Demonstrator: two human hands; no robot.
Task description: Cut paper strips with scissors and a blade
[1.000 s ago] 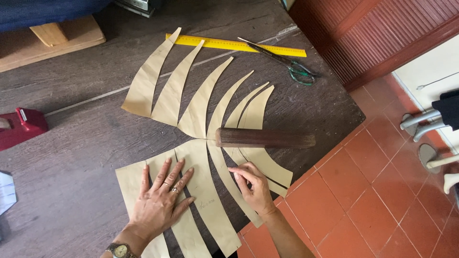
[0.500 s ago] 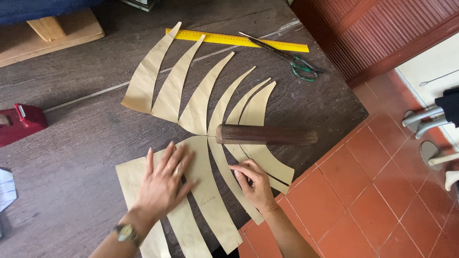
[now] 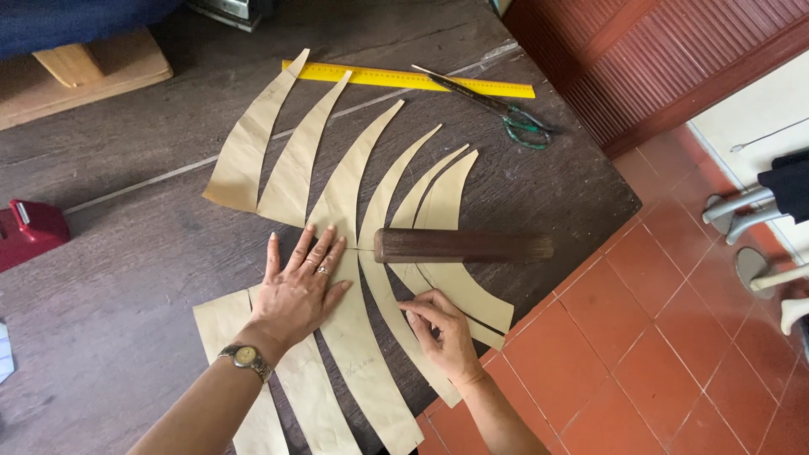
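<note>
Dark, scuffed wooden table (image 3: 126,168) fills most of the view, with red floor tiles (image 3: 640,354) along its right edge and a red-brown slatted panel (image 3: 674,59) at top right.

Left hand (image 3: 295,295): fingers spread wide and flat, palm down, pressing on the tan paper strips (image 3: 345,194) near the point where the fan narrows. Ring on one finger; wristwatch (image 3: 244,358) on the wrist. Nothing is gripped.

Right hand (image 3: 442,329): fingers curled in narrow, fingertips pinched down on the edge of one of the lower strips, just beside the left hand. Whether something small sits between the fingertips cannot be told.

Strips: long curved tapering pieces, tan, fanned out. Upper points spread toward the ruler; lower ends run toward the near table edge, and some overhang it. One lower strip bears faint pencil marks, too small to make out.

Dark brown wooden bar (image 3: 463,246) lies across the rightmost strips, just right of the left fingertips, roughly horizontal.

Yellow ruler (image 3: 404,77) lies at the far side of the table, beyond the strip tips. Green-handled scissors (image 3: 497,109) lie across its right end, blades pointing left.

Red box-shaped object (image 3: 29,232) at left edge, well apart from the paper. Pale wooden block (image 3: 93,63) at top left.
</note>
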